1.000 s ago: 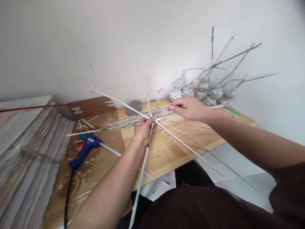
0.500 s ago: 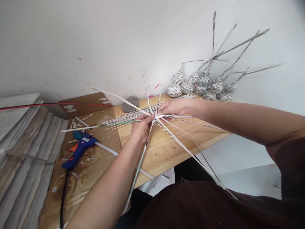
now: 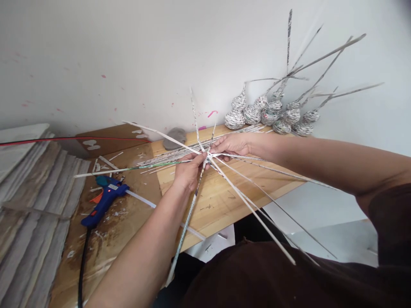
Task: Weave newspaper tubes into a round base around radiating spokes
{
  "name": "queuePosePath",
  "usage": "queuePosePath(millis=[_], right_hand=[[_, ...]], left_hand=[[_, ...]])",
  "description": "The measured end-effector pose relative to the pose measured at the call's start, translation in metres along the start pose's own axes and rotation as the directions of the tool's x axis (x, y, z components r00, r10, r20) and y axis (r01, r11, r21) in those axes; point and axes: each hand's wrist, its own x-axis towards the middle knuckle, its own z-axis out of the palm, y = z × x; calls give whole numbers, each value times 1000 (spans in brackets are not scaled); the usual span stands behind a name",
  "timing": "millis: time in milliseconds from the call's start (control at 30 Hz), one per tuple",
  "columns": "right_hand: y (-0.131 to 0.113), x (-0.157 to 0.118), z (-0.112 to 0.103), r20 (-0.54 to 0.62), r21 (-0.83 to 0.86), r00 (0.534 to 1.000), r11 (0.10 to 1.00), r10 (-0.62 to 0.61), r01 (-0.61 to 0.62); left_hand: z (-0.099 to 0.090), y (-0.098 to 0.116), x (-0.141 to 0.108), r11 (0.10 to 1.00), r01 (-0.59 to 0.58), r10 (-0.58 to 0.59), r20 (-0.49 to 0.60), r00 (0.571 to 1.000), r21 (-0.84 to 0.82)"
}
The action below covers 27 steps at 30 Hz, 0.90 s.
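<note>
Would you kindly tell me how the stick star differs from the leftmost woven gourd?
The stick star radiates long spokes; the leftmost woven gourd is rounded, with two bulges. The left hand and right hand hold the star; the gourd stands untouched near the wall. Both look largely whitish.

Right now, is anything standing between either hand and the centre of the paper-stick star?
Nothing visible. The left hand pinches the paper-stick star beside its centre, and the right hand grips it from the other side. The blue glue gun lies well aside.
</note>
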Motion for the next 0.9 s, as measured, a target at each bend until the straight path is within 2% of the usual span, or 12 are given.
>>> queuePosePath(millis=[67, 133, 267, 367, 533, 667, 800, 900], right_hand=[[-1, 0, -2, 144, 112, 980, 982, 135, -151], [-4, 0, -2, 188, 173, 963, 959, 192, -225], [-9, -3, 1, 132, 193, 969, 953, 210, -233], [-10, -3, 4, 151, 175, 976, 967, 160, -185], [-5, 0, 5, 70, 186, 992, 976, 104, -115], [-4, -1, 2, 130, 155, 983, 976, 131, -151], [-8, -3, 6, 41, 6, 991, 992, 129, -129], [-13, -3, 10, 30, -102, 992, 988, 122, -118]], left_hand=[[0, 2, -1, 1000, 6, -6, 13, 1000, -7], [0, 3, -2, 1000, 14, -13, 20, 1000, -2], [-1, 3, 0, 999, 44, -44, 7, 999, 16], [-1, 3, 1, 997, 79, -79, 4, 997, 1], [1, 3, -1, 990, 137, -138, -4, 990, -14], [0, -4, -1, 997, 64, -64, -1, 998, 37], [-5, -13, 4, 988, -48, 54, -39, 998, 148], [-8, -15, 6, 972, -90, 106, -66, 992, 219]])
